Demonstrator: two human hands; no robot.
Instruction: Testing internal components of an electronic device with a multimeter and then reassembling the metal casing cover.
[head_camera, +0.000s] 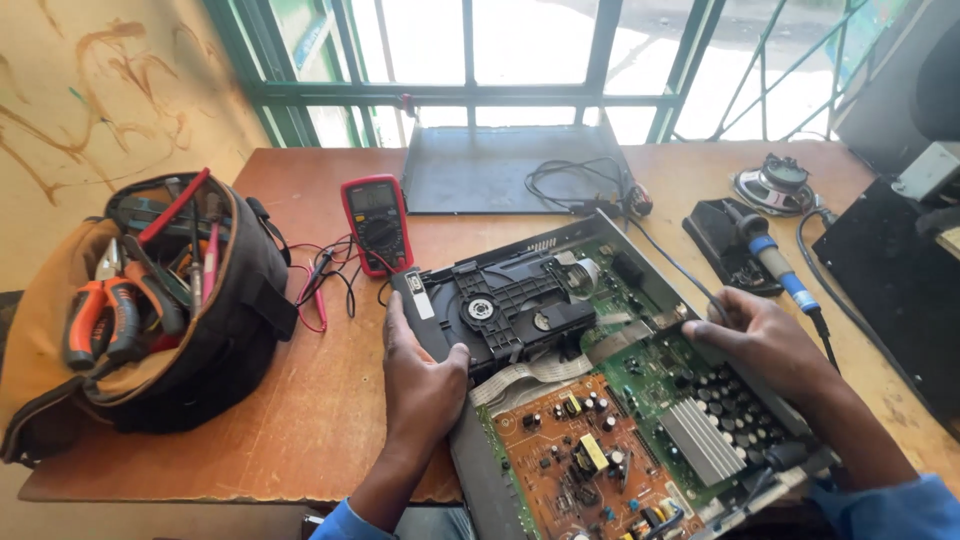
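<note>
The left hand lay flat and unclenched along the front-left edge of the player, thumb hooked against the black disc drive, gripping nothing. The right hand rested at the chassis's far right rim, fingers curled; whether they pinched the thin cable running there I could not tell. The player sat lid-off near the middle of the table, skewed, its near corner over the front edge. Judged from this, the work stood at steadying and inspecting the exposed boards: an orange one nearest, a green one beside it. A further move would call for a firm hold on both rims, since the overhanging corner could tip.

Room was tight. A multimeter with its leads lay just beyond the left hand, a tool bag at the left edge, a soldering iron in its stand near the right hand, a speaker further off, and the removed lid by the window.
</note>
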